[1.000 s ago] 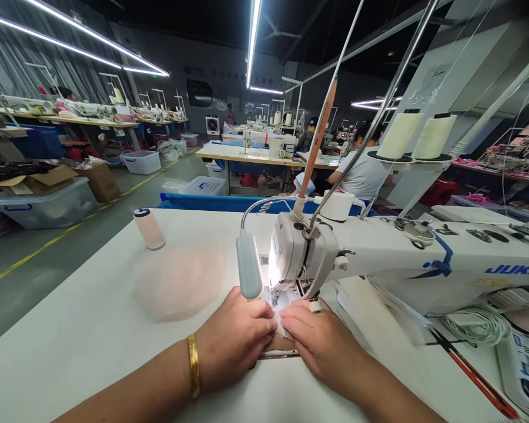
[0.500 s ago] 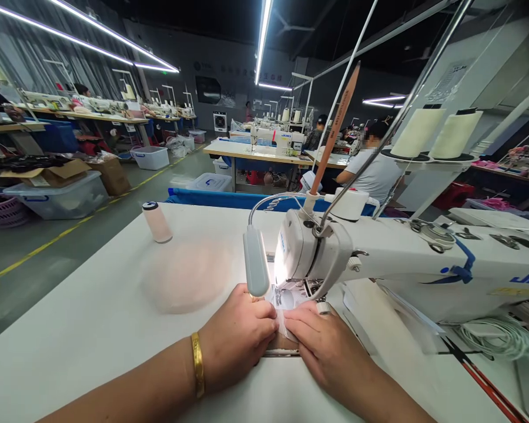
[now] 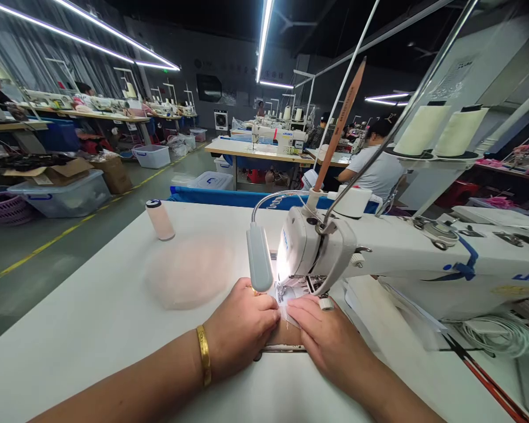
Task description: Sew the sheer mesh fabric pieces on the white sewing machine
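Note:
Just in front of the presser foot (image 3: 281, 291) of a white sewing machine (image 3: 302, 244), a small piece of sheer white fabric (image 3: 290, 313) lies under the lamp light. My left hand (image 3: 242, 326), with a gold bracelet on the wrist, is closed on the fabric's left edge, its fingers curled. From the right, my right hand (image 3: 330, 338) presses the fabric with its fingers together; its thumb is mostly hidden. Between both hands a brown surface shows below the fabric. A grey lamp head (image 3: 259, 258) hangs over my left fingertips.
A blurred, pale pink fabric pile (image 3: 189, 273) and a pink thread spool (image 3: 160, 220) are on the table's left. Red-handled tweezers or snips (image 3: 485, 376) and a coiled pale cord (image 3: 494, 338) lie at right. Thread cones (image 3: 423, 130) stand behind. A co-worker (image 3: 374, 158) sits beyond.
The fabric between my hands has moved forward toward the presser foot, and more brown surface shows below it. Both hands keep their hold; the whole view has shifted slightly.

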The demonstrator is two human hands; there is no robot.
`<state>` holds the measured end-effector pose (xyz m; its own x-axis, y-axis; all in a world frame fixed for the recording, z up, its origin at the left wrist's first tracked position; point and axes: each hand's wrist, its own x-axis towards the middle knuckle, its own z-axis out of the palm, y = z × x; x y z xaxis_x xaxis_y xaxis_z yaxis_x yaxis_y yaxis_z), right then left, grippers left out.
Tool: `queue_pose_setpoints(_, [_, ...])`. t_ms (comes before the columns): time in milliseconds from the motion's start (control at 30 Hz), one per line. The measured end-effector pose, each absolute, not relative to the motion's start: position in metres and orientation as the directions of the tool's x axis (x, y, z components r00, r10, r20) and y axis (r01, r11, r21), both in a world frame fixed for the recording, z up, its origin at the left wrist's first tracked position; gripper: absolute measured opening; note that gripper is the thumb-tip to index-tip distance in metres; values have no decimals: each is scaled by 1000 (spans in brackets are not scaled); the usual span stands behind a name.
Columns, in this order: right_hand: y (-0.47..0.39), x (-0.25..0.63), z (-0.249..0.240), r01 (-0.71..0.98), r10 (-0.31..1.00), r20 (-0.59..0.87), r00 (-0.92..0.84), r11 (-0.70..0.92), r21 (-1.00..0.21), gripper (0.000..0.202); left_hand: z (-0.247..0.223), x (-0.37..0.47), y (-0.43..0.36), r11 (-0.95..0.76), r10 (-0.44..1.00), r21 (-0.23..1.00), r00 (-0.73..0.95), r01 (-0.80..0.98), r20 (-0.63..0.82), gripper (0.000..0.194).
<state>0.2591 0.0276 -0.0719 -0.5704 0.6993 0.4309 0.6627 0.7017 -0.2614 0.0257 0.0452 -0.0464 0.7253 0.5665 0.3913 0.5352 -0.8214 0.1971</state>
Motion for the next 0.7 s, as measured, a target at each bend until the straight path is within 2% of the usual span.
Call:
queue_pose_setpoints(200, [26,258,-69,628,678,432,-594,727,-277,48,-48,25,46,-819,569,191,716,542,405,28])
queue_pose_setpoints(500, [33,255,-71,686,726,407,-555,676,-269,50,-46,25,59,-773,632,238,679,588,375,26])
queue_pose_setpoints(567, [35,256,-73,708,746,390,-540,653,-268,49,-44,26,63,-707,707,337,612,622,353,22])
queue_pose_setpoints(700, [37,258,-79,736,769,361,-527,625,-259,52,-40,33,79,-390,920,668,303,634,250,13])
